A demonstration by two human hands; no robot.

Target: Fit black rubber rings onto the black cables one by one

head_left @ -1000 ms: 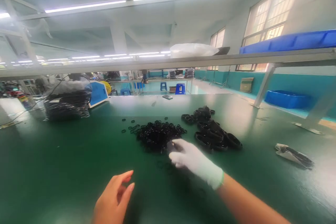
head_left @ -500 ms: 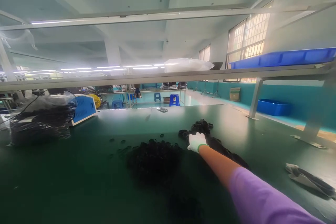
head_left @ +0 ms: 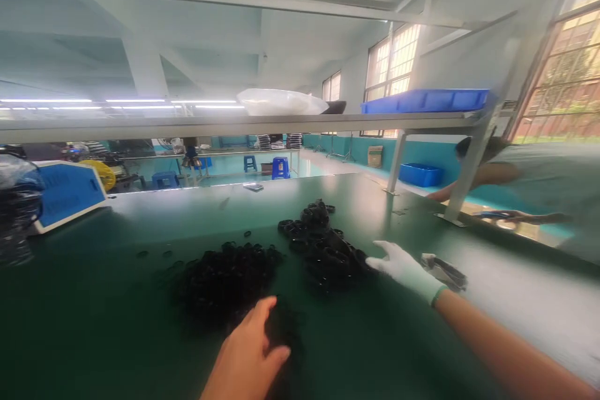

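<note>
My bare left hand (head_left: 250, 353) is low in the middle of the view, its thumb and fingers apart, with nothing seen in it. It hovers at the near edge of a dark heap of small black rings (head_left: 220, 281). In a white glove with a green cuff, my right hand (head_left: 405, 269) is open at the right side of a second heap of larger black rings (head_left: 330, 256). Its fingertips are close to those rings; whether they touch I cannot tell. Just beyond that wrist lies a crumpled grey-white cloth or glove (head_left: 444, 270).
Both heaps lie on a green tabletop (head_left: 117, 325). At left stand a blue-and-white box (head_left: 70, 194) and a plastic-wrapped black bundle (head_left: 16, 219). A shelf (head_left: 187, 127) crosses above, bearing a blue tray (head_left: 426, 101). Past the right post (head_left: 473, 169) another person (head_left: 544, 181) bends over.
The view has swung right. My right hand has moved from the far heap's back to its right side and spread its fingers. My left hand and another person have come into view.
</note>
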